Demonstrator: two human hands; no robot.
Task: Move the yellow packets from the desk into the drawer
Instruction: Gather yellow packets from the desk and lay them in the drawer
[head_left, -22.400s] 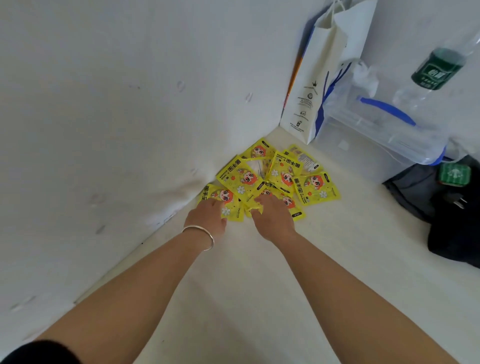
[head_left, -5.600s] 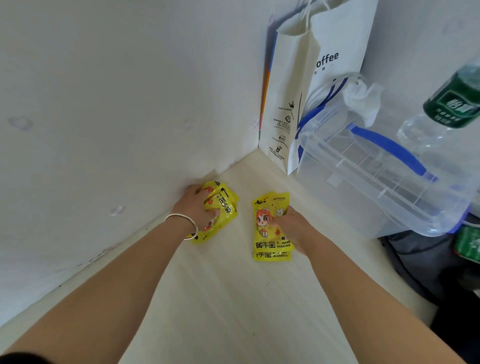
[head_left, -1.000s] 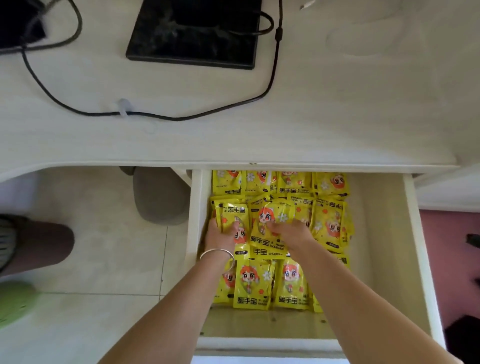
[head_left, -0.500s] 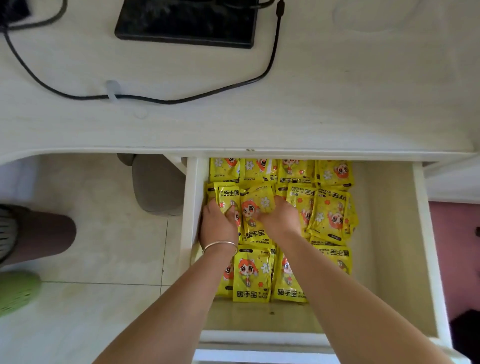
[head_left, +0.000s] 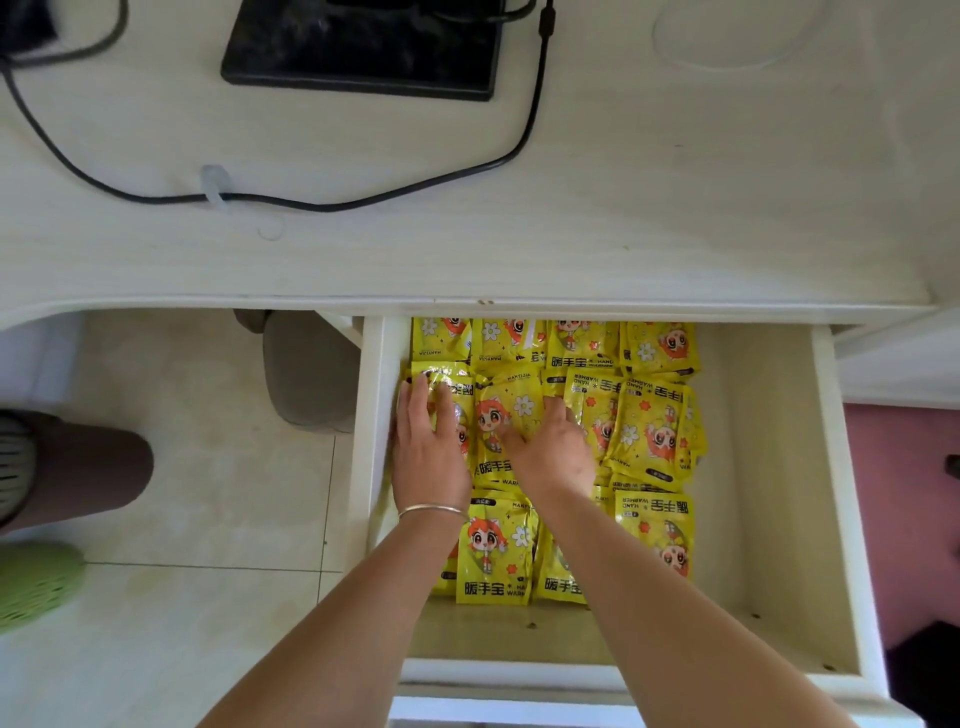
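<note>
- Yellow packets (head_left: 649, 436) lie flat in overlapping rows in the open drawer (head_left: 769, 467), filling its left and middle; the right strip of the drawer floor is bare.
- The back row of 4 packets is cut off along its top by the front edge of the desk (head_left: 623, 218), so how far the rows run underneath cannot be seen.
- Both forearms cover parts of the front row, and the packets under the palms are mostly hidden.
- The left hand (head_left: 426, 447) rests palm down on the packet against the drawer's left wall, fingers straight and close together, pressing it flat; a thin bracelet (head_left: 431, 510) circles that wrist.
- The right hand (head_left: 556, 452) lies on the middle packet (head_left: 506, 410) and the packet to its right, thumb spread across the cartoon face.
- Its fingers bend down at the knuckles and the tips are out of sight, so whether they pinch an edge or only press cannot be told.
- The middle packet shows between the 2 hands, touched by both.
- On the desk a black cable (head_left: 363, 202) loops past a clear clip, and a flat black device (head_left: 363, 47) is cut off by the top edge.
- At the left edge a green slipper (head_left: 36, 582) is only partly visible.
</note>
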